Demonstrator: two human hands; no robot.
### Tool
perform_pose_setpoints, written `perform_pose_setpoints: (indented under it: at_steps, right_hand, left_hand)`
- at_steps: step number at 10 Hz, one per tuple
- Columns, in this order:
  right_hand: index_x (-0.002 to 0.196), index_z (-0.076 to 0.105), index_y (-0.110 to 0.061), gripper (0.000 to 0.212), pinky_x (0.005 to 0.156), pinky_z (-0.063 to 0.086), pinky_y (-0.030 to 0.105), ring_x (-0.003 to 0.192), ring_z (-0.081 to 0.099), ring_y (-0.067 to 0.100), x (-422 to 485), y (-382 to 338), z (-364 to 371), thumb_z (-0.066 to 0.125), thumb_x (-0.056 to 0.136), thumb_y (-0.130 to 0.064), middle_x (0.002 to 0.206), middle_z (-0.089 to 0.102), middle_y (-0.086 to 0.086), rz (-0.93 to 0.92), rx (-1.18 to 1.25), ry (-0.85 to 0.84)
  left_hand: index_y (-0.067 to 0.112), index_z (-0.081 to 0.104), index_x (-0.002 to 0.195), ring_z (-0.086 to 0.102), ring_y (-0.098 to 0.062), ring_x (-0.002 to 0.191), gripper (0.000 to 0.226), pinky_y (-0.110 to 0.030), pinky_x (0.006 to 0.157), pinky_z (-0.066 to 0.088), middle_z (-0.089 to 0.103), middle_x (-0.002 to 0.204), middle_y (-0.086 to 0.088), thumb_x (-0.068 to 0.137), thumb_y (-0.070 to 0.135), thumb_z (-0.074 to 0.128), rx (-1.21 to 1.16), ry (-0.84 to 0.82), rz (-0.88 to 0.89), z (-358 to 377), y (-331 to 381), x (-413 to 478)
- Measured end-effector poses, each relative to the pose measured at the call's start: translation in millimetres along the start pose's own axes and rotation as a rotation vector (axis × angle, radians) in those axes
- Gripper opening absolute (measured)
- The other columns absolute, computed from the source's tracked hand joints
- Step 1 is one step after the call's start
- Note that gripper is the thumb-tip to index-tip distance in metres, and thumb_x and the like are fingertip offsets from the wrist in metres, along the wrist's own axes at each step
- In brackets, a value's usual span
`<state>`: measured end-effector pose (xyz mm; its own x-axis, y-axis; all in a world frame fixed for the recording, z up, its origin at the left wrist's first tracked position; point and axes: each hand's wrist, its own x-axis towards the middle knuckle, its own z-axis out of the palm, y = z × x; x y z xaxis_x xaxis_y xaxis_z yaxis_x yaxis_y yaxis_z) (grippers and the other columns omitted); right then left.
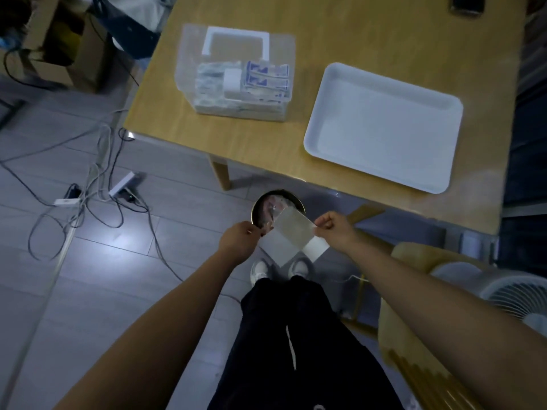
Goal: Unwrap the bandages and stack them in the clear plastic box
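A person is standing in dark trousers (296, 335) and white shoes (260, 270), looking down at both arms reaching forward. The left hand (239, 241) is curling its fingers and pinching the left edge of a white paper wrapper (278, 247). The right hand (334, 229) is curling too, and it is pinching the right corner of a grey, square bandage (293, 230). The bandage is lying on top of the wrapper, and both are hanging flat in the air between the two hands, above the shoes. Just past the hands, a round bin (257, 207) is sitting on the floor with crumpled scraps inside it. It is standing near the edge of a wooden table (325, 54). To the right, low down, a white fan (515, 294) is showing. On the left, cables (88, 187) are lying in loops across the grey floor. On the table, a white tray (384, 125) is sitting on the right side. Left of the tray, and apart from it, the clear plastic box (189, 69) is standing. A stack of bandages (260, 84) is lying inside it, filling the near part of the box. At the far right corner of the table a dark phone (467, 4) is peeking in.
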<state>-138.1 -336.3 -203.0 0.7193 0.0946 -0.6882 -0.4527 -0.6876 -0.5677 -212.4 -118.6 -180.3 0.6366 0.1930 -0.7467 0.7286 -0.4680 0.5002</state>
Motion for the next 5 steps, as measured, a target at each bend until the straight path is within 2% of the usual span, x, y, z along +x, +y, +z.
perform_pose_setpoints:
  at_steps: [1, 2, 3, 4, 5]
  right_hand:
    - [0.069, 0.051, -0.023, 0.03, 0.061, 0.038, 0.023, 0.072, 0.05, 0.014, 28, 6, 22, 0.07, 0.082, -0.004, 0.066, 0.05, -0.01, -0.004, -0.053, 0.071]
    - [0.076, 0.051, -0.02, 0.022, 0.061, 0.035, 0.024, 0.079, 0.05, 0.016, 56, 8, 42, 0.065, 0.086, -0.006, 0.072, 0.052, -0.006, -0.009, -0.086, 0.103]
    - [0.096, 0.06, -0.011, 0.008, 0.07, 0.037, 0.023, 0.088, 0.055, 0.018, 81, 13, 61, 0.061, 0.089, -0.009, 0.09, 0.058, 0.001, -0.024, -0.123, 0.091]
    - [0.095, 0.065, -0.008, 0.01, 0.079, 0.047, 0.029, 0.1, 0.062, 0.025, 89, 25, 73, 0.058, 0.09, -0.013, 0.102, 0.068, 0.009, -0.046, -0.234, -0.019]
    - [0.096, 0.063, -0.009, 0.008, 0.087, 0.051, 0.039, 0.098, 0.064, 0.029, 67, 22, 69, 0.06, 0.09, -0.015, 0.097, 0.068, 0.012, -0.05, -0.179, -0.179]
  left_hand:
    - [0.003, 0.061, 0.116, 0.059, -0.035, 0.104, 0.032, -0.042, 0.091, 0.049, 0.063, 0.114, -0.018, 0.097, 0.023, 0.044, 0.074, 0.057, -0.028, 9, -10, 22]
    - [0.01, 0.056, 0.127, 0.055, -0.033, 0.112, 0.035, -0.04, 0.096, 0.046, 0.055, 0.127, -0.016, 0.096, 0.025, 0.047, 0.132, 0.099, -0.023, 19, -24, 46]
    - [0.013, 0.052, 0.132, 0.053, -0.032, 0.115, 0.039, -0.038, 0.098, 0.045, 0.049, 0.132, -0.016, 0.097, 0.029, 0.048, 0.205, 0.099, -0.032, 27, -35, 67]
    - [0.013, 0.053, 0.131, 0.052, -0.03, 0.117, 0.037, -0.036, 0.098, 0.043, 0.052, 0.132, -0.015, 0.097, 0.029, 0.047, 0.234, 0.059, -0.027, 32, -41, 76]
    - [0.01, 0.056, 0.126, 0.053, -0.03, 0.115, 0.035, -0.035, 0.094, 0.044, 0.057, 0.127, -0.015, 0.098, 0.027, 0.045, 0.29, 0.024, -0.005, 29, -29, 62]
